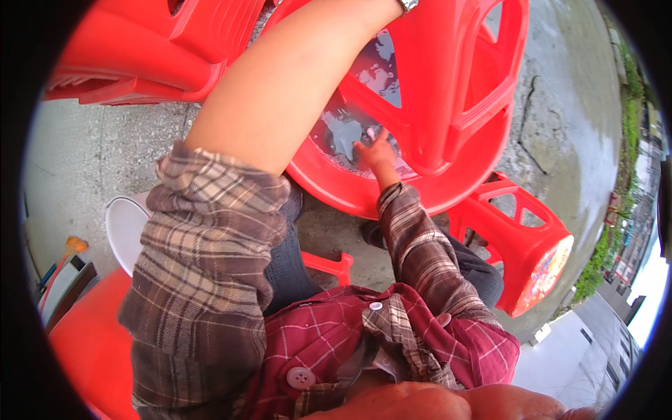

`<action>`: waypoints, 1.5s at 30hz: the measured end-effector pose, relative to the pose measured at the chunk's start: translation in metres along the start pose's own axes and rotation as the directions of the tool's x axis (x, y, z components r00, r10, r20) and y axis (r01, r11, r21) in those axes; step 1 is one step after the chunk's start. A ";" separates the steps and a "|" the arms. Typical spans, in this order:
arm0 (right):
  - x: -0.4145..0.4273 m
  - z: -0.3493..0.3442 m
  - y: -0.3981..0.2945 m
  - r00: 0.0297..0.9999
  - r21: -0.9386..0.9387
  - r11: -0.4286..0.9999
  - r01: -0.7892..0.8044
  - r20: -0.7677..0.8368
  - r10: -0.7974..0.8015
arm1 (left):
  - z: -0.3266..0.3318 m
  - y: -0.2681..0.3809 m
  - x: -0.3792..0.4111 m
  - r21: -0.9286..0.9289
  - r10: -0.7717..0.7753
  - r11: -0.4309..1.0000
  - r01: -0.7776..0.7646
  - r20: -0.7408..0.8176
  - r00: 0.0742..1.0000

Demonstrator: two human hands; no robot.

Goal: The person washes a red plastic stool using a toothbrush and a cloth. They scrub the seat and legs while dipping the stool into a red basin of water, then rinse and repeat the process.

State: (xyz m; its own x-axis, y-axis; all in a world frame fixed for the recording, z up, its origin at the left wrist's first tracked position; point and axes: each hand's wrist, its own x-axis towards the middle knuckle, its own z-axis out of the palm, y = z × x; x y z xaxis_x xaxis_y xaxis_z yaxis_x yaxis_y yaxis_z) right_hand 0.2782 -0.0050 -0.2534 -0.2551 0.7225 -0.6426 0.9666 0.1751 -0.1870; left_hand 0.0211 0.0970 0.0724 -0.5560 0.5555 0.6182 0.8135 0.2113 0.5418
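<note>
My right hand (377, 156) reaches into a round red plastic basin (336, 190), at the surface of the dark, sudsy water (344, 134). Its thumb and a finger are spread apart. A small dark and pinkish patch shows between them, too blurred to tell whether I hold anything. A red plastic stool (438, 79) stands tilted in the basin, its leg and crossbars just beyond my right hand. My left forearm stretches across the upper middle, over the basin's left side. A metal band shows at the wrist, and the left hand itself is out of view past the top edge.
Stacked red plastic stools (152, 58) are at the upper left. Another red stool (520, 241) with a patterned seat lies on its side at the right. A white bucket (126, 231) and a large red object (94, 341) are at my left. Wet concrete (572, 131) extends rightward.
</note>
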 end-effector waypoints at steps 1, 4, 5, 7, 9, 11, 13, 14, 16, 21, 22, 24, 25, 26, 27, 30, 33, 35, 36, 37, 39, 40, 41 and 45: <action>0.005 -0.002 -0.001 0.999 0.053 0.999 -0.007 0.033 0.005 | -0.001 0.002 -0.001 0.030 0.008 1.000 -0.008 -0.006 1.000; 0.013 0.023 -0.003 0.986 0.174 0.984 0.021 0.157 -0.049 | -0.007 0.008 -0.001 0.179 -0.016 0.984 0.011 0.028 0.999; 0.016 0.039 -0.008 0.977 0.210 0.977 0.047 0.192 -0.089 | -0.010 0.007 -0.001 0.174 0.008 0.985 -0.009 0.006 1.000; 0.014 0.067 -0.015 0.942 0.169 0.985 0.041 0.322 -0.095 | -0.016 0.012 0.005 0.167 0.026 0.986 -0.025 -0.002 1.000; 0.017 0.070 -0.018 0.895 0.155 0.968 0.198 0.374 -0.243 | -0.015 0.013 0.008 0.156 0.040 0.987 -0.040 0.002 0.999; 0.013 0.046 -0.012 0.799 0.159 0.910 0.383 0.436 -0.413 | -0.013 0.014 0.010 0.108 0.074 0.992 -0.070 -0.032 0.997; -0.006 0.004 -0.009 0.852 0.133 0.936 0.325 0.390 -0.351 | -0.016 0.014 0.009 0.106 0.000 0.994 -0.003 0.028 1.000; -0.024 -0.023 -0.009 0.872 0.113 0.947 0.302 0.369 -0.322 | -0.020 0.015 0.009 0.112 -0.044 0.993 0.038 0.051 0.998; -0.056 -0.063 0.000 0.897 0.233 0.913 0.334 0.219 -0.384 | -0.018 0.013 0.007 0.071 -0.041 0.997 0.039 0.019 0.999; -0.137 -0.139 -0.032 0.691 0.269 0.708 0.653 -0.594 -0.411 | -0.016 0.000 0.004 0.046 -0.024 0.999 0.026 -0.047 0.999; -0.146 -0.153 -0.043 0.613 0.224 0.686 0.692 -0.686 -0.393 | -0.013 -0.001 0.002 0.052 -0.013 0.999 0.015 -0.047 0.999; -0.136 -0.165 -0.059 0.308 -0.065 0.703 0.709 -0.867 -0.391 | -0.020 0.004 0.005 0.066 -0.061 0.996 0.058 0.039 0.997; -0.128 -0.165 -0.065 0.343 -0.119 0.770 0.626 -0.846 -0.409 | -0.021 0.004 0.006 0.063 -0.058 0.996 0.055 0.043 0.997; -0.117 -0.162 -0.069 0.377 -0.176 0.826 0.535 -0.826 -0.420 | -0.020 0.004 0.008 0.057 -0.053 0.997 0.050 0.046 0.998; -0.100 -0.151 -0.066 0.411 -0.233 0.840 0.491 -0.788 -0.459 | -0.020 0.004 0.010 0.054 -0.049 0.997 0.047 0.035 0.998; -0.062 -0.095 -0.055 0.737 -0.283 0.897 0.341 -0.512 -0.442 | -0.008 0.002 0.008 0.014 -0.017 1.000 0.017 0.016 1.000; -0.048 -0.068 -0.058 0.911 -0.240 0.935 0.259 -0.261 -0.319 | -0.012 0.005 0.000 0.001 -0.011 1.000 0.011 0.028 1.000; -0.039 -0.047 -0.049 0.877 -0.197 0.938 0.286 -0.341 -0.339 | -0.013 0.007 0.007 0.090 -0.047 0.995 0.041 0.066 0.997; -0.032 -0.041 -0.046 0.857 -0.176 0.940 0.293 -0.388 -0.340 | -0.012 0.011 0.011 0.118 -0.055 0.992 0.045 0.084 0.995; -0.037 -0.044 -0.050 0.859 -0.081 0.933 0.351 -0.369 -0.355 | -0.013 0.010 0.008 0.154 -0.080 0.986 0.063 0.104 0.991; -0.055 -0.058 -0.056 0.847 0.039 0.920 0.391 -0.407 -0.343 | -0.015 0.007 0.003 0.174 -0.109 0.981 0.088 0.111 0.988; -0.063 -0.070 -0.059 0.834 0.090 0.905 0.416 -0.435 -0.340 | -0.017 0.008 0.005 0.161 -0.103 0.983 0.088 0.090 0.991; -0.075 -0.080 -0.058 0.801 0.177 0.872 0.455 -0.508 -0.315 | -0.019 0.008 0.010 0.149 -0.098 0.985 0.088 0.061 0.993; -0.118 -0.107 -0.061 0.632 0.348 0.699 0.625 -0.751 -0.192 | -0.018 0.007 0.007 0.046 -0.070 0.997 0.067 0.062 0.996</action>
State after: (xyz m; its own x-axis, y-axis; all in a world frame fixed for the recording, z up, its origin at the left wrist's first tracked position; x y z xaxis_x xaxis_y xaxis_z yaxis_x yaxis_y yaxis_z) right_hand 0.2520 -0.0297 -0.0866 -0.3303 0.9251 0.1875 0.5081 0.3416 -0.7906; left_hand 0.0201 0.0881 0.0906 -0.6000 0.5878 0.5426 0.7812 0.2846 0.5556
